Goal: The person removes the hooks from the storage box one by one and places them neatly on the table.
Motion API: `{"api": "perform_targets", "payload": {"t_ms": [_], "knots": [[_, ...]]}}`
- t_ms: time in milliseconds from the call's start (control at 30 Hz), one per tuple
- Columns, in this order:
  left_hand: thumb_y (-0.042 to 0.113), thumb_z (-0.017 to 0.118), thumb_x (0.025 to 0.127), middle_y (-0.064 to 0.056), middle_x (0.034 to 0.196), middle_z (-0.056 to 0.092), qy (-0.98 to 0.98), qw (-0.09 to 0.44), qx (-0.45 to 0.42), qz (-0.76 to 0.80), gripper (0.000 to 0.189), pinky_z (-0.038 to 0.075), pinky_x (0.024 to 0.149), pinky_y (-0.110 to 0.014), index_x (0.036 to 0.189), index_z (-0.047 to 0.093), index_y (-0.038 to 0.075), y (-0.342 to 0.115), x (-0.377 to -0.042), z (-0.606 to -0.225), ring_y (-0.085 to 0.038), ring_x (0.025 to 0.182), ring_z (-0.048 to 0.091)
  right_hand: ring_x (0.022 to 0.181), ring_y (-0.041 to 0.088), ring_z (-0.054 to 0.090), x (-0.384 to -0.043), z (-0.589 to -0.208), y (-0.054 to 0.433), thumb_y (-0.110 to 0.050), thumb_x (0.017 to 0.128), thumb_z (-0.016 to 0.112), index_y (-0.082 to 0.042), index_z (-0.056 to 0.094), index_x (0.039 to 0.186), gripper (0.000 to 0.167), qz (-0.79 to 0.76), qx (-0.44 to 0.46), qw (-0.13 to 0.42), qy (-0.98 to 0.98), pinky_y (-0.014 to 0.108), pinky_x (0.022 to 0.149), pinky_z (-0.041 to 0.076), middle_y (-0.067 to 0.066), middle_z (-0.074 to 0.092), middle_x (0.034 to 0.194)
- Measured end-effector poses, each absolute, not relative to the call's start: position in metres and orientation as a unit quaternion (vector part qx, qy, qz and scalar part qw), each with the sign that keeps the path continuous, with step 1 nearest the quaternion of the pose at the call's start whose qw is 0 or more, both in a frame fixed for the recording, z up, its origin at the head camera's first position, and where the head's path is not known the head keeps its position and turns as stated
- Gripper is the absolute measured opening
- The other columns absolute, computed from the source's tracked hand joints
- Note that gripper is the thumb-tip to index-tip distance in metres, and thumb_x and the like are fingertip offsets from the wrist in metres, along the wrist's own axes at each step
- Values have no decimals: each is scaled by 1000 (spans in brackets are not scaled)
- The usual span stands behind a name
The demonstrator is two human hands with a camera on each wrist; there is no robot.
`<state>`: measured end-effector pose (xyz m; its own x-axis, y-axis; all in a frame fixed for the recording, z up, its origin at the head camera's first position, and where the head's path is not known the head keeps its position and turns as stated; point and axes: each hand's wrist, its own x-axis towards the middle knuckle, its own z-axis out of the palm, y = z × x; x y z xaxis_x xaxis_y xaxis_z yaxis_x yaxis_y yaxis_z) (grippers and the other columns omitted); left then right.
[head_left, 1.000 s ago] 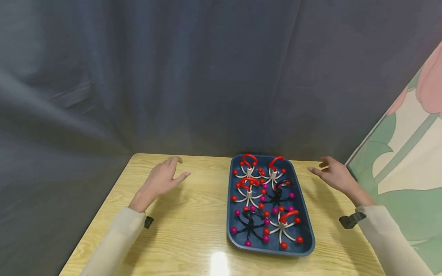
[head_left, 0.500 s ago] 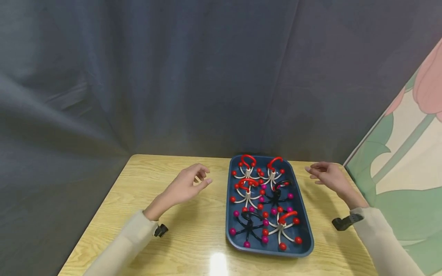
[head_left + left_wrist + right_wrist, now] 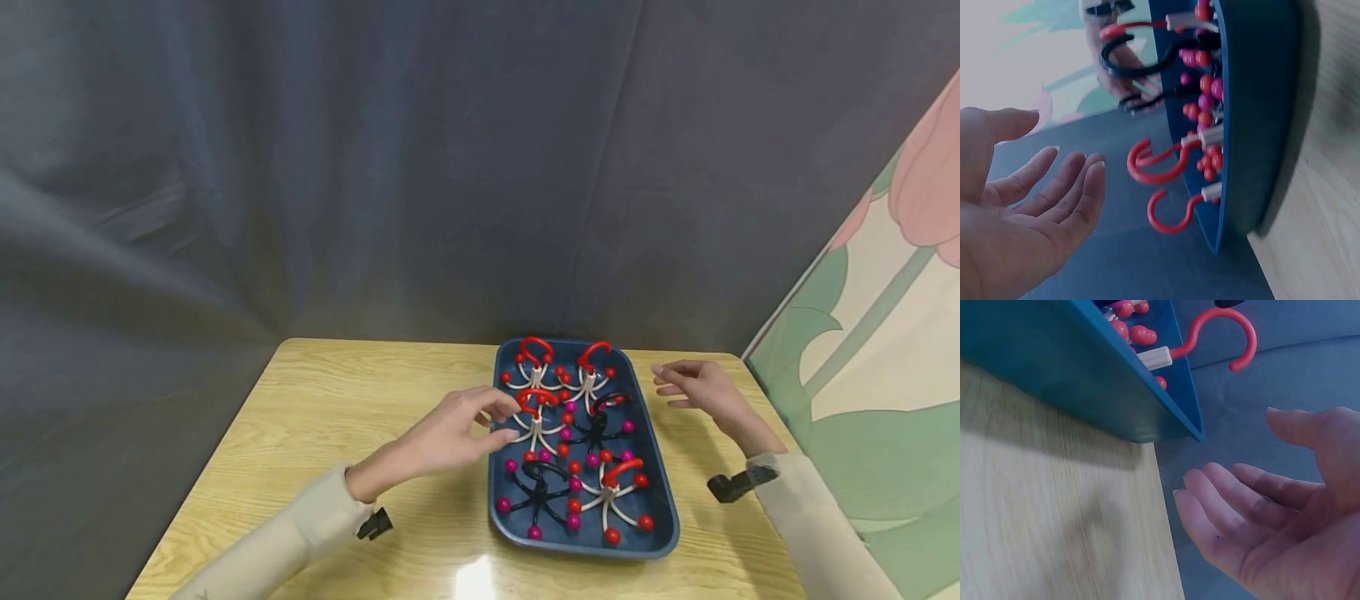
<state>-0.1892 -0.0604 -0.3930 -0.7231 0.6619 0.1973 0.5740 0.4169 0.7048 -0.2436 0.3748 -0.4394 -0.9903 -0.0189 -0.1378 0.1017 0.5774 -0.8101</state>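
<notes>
A dark blue tray (image 3: 497,467) holds several spider-like pieces, each with a hooked top and curved legs ending in balls. White-legged ones with red hooks and balls stand at the back left (image 3: 536,379), back right (image 3: 590,382), middle left (image 3: 536,425) and front right (image 3: 609,493). Black ones with magenta balls stand at the middle right (image 3: 597,425) and front left (image 3: 538,492). My left hand (image 3: 459,429) is over the tray's left rim, nearest the middle-left white piece, its fingers loosely bent around nothing. Right of the tray, my right hand (image 3: 705,387) hovers with nothing in it.
The tray stands on a light wooden table (image 3: 360,400). A dark grey-blue curtain (image 3: 450,167) hangs behind and to the left. On the right is a flower-patterned panel (image 3: 885,358). Both wrists carry small black cameras (image 3: 375,523).
My left hand has moved right, from over the bare table to the tray's left edge. The right hand has shifted slightly left, with its fingers drawn closer together. The pieces stay put.
</notes>
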Motion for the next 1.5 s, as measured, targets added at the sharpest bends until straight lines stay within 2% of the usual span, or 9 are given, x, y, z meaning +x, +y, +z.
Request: {"api": "perform_targets", "payload": {"t_ms": [200,333,500,600,800,933,1067,1300,1500], "knots": [[25,74,100,0,129,73,829,91,387,392,35,59,102,-32,134,68,14,-48,-185,-400,-13,114,70,114,33,75,-244,-445,370,-48,107,57,14,50,145,73,-495,24,84,865,44,92,64,35,64,138],[29,74,100,-2,139,71,821,122,388,400,43,57,106,-28,140,66,15,-44,-184,-409,-13,124,69,111,27,77,-245,-450,367,-51,106,58,15,48,147,78,-520,33,102,847,48,97,62,33,64,139],[34,76,99,-4,141,71,814,152,365,426,48,55,105,-21,141,66,16,-41,-181,-420,-18,128,69,105,18,77,-247,-455,365,-55,105,58,15,46,149,83,-543,51,118,830,42,94,64,31,65,140],[32,78,97,-3,133,74,808,167,346,447,43,58,95,-18,137,69,17,-39,-180,-426,-21,123,71,103,16,76,-249,-458,365,-55,104,59,13,46,150,84,-551,66,132,821,37,90,65,28,67,138],[26,83,93,-4,114,77,805,169,330,462,27,59,79,-14,118,75,20,-30,-179,-434,-12,103,73,101,12,72,-250,-461,363,-48,106,59,13,46,150,76,-561,91,163,807,31,85,64,10,73,123],[22,85,91,0,108,76,809,166,328,459,26,59,77,-14,115,76,15,-26,-176,-436,-12,97,73,101,13,69,-251,-461,362,-45,104,65,11,48,149,73,-569,111,179,795,29,83,63,2,72,115],[22,85,91,3,107,76,811,161,334,452,27,58,79,-14,116,76,13,-23,-175,-437,0,94,69,99,14,70,-251,-461,363,-35,103,68,9,52,147,64,-579,118,192,784,28,82,64,-4,73,109],[21,83,92,-2,114,79,811,157,339,450,24,57,81,-13,115,77,17,-20,-175,-440,0,99,70,91,8,73,-250,-459,366,-15,104,63,14,44,149,57,-591,105,204,773,29,82,64,-6,78,104],[14,82,92,-10,111,79,797,156,334,478,19,60,80,-18,111,78,17,-18,-173,-445,3,91,69,94,6,72,-250,-462,370,-10,105,59,15,40,151,56,-595,85,215,770,31,86,63,-7,76,101]]}}
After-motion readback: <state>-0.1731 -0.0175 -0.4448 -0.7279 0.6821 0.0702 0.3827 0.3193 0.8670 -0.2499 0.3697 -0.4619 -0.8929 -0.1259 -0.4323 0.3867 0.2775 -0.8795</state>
